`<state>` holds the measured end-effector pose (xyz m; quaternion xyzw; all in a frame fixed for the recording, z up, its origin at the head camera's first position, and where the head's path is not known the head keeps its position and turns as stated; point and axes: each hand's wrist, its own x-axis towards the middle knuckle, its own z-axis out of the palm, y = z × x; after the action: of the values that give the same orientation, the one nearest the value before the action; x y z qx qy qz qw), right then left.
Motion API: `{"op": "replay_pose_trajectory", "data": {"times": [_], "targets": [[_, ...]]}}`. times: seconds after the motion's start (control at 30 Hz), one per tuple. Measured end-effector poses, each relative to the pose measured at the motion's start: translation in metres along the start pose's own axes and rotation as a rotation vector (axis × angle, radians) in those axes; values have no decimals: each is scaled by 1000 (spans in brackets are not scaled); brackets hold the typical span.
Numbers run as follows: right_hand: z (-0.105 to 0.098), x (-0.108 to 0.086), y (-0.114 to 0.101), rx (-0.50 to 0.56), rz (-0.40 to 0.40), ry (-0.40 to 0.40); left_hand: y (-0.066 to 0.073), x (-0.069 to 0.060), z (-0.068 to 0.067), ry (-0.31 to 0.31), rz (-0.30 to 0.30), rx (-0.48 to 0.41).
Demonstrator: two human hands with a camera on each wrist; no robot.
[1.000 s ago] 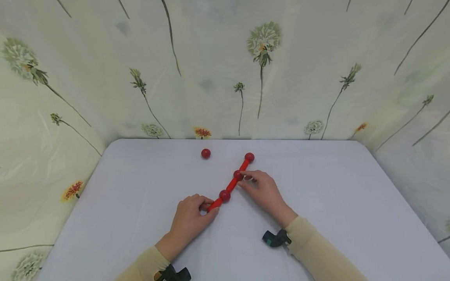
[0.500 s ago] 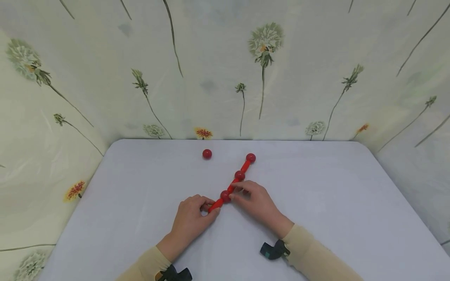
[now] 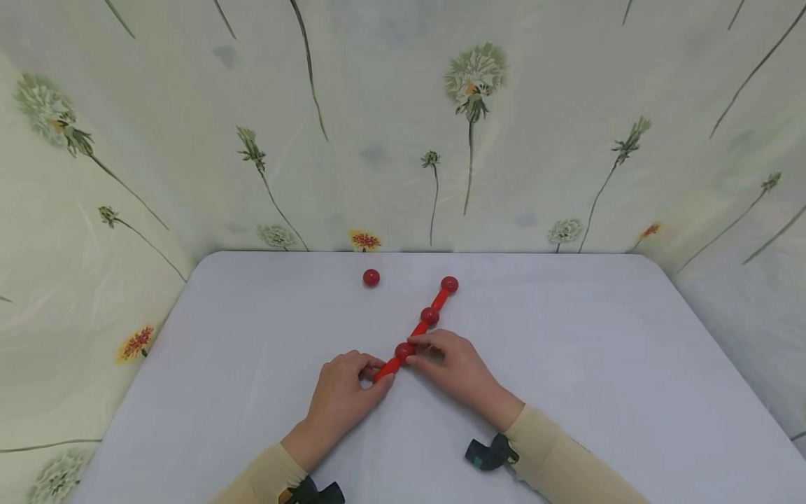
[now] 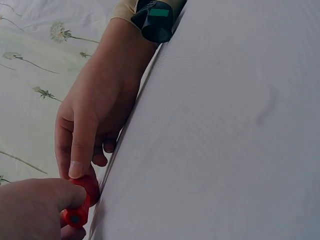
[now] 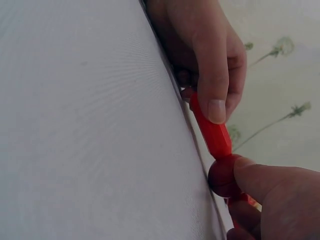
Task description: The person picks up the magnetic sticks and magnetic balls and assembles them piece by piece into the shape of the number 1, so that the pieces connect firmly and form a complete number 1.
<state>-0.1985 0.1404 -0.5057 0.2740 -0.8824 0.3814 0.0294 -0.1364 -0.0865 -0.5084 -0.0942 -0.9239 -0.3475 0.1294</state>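
A chain of red rods and dark red balls runs diagonally across the white table. My left hand (image 3: 345,388) pinches the nearest red rod (image 3: 387,367) at the chain's lower left end. With thumb and forefinger, my right hand (image 3: 455,369) pinches the ball (image 3: 404,351) joined to that rod. Beyond it lie another rod (image 3: 418,329), a middle ball (image 3: 430,316), a far rod (image 3: 440,299) and the end ball (image 3: 450,284). In the right wrist view the held ball (image 5: 224,176) sits against the rod's end (image 5: 215,135).
A loose dark red ball (image 3: 371,278) lies near the table's back edge, left of the chain. The white table (image 3: 598,350) meets a flower-printed cloth (image 3: 378,175) behind. Each wrist carries a dark camera, such as the right wrist camera (image 3: 491,453).
My right hand has slid down the chain from the middle ball to the ball nearest my left hand and pinches it. The left hand has kept its grip on the end rod.
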Motion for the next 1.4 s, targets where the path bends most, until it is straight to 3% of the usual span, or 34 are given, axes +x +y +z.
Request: {"op": "replay_pose_trajectory", "data": {"times": [1.4], "targets": [[0,0,-6,-32,10,-5,0,-2,3,2,33,14]]}}
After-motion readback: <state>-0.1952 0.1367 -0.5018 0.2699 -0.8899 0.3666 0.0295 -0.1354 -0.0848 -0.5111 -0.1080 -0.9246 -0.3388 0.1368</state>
